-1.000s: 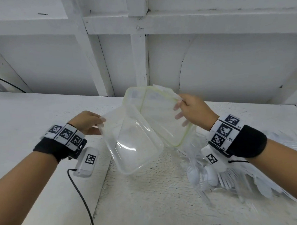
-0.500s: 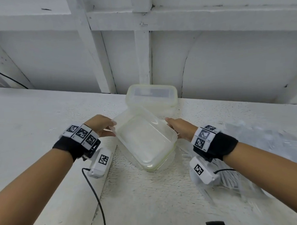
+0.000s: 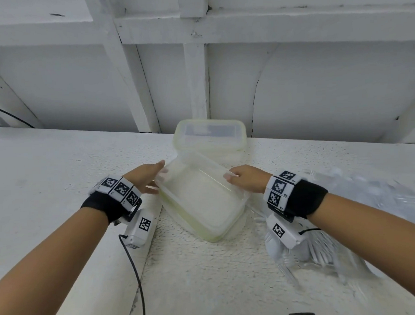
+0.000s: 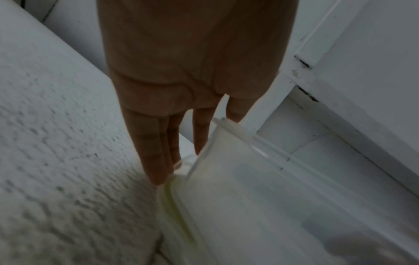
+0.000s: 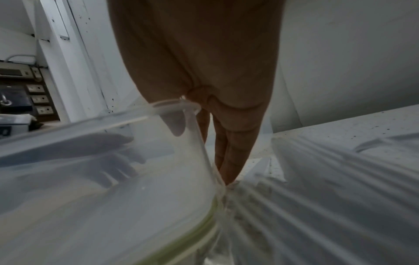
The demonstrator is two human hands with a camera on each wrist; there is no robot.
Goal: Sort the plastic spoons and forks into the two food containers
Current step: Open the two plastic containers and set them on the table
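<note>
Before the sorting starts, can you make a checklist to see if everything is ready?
1. Near clear plastic food container open and empty: ok; it sits on a green-rimmed lid.
2. Both hands on it: ok; left hand and right hand touch its ends.
3. Second green-rimmed food container open: not ok; its lid is on.
4. White plastic spoons and forks within reach: ok; they lie bagged under the right wrist.
5. Cutlery out of its clear bag: not ok.
</note>
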